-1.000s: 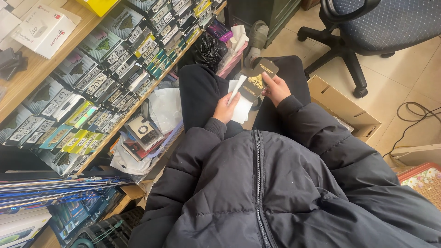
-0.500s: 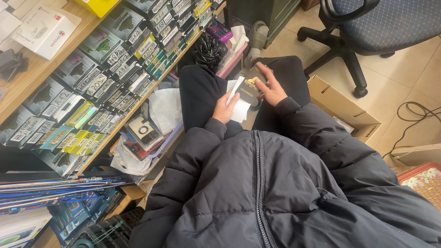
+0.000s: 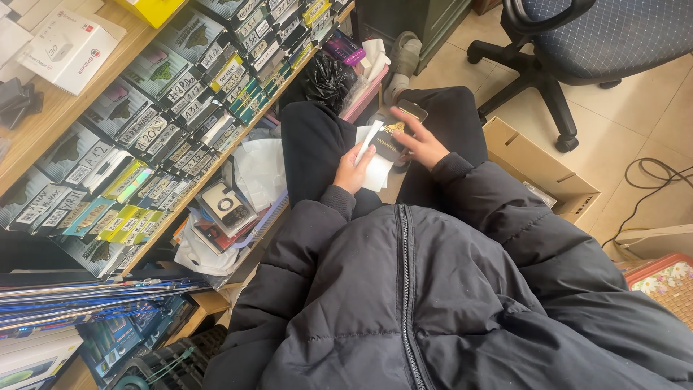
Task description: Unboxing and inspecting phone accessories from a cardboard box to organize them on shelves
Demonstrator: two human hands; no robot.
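Shelves (image 3: 180,94) of boxed stock flank a seated lap. Left hand (image 3: 354,170) pinches white paper (image 3: 375,170) over the thighs; right hand (image 3: 422,141), fingers curled, grips a small dark packet (image 3: 390,144).

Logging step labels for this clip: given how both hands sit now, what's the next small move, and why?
Probably pull the white sheet clear of the dark phone. The left hand pinches the sheet, with its upper edge lifted at a tilt, while the right hand steadies the phone over the lap.
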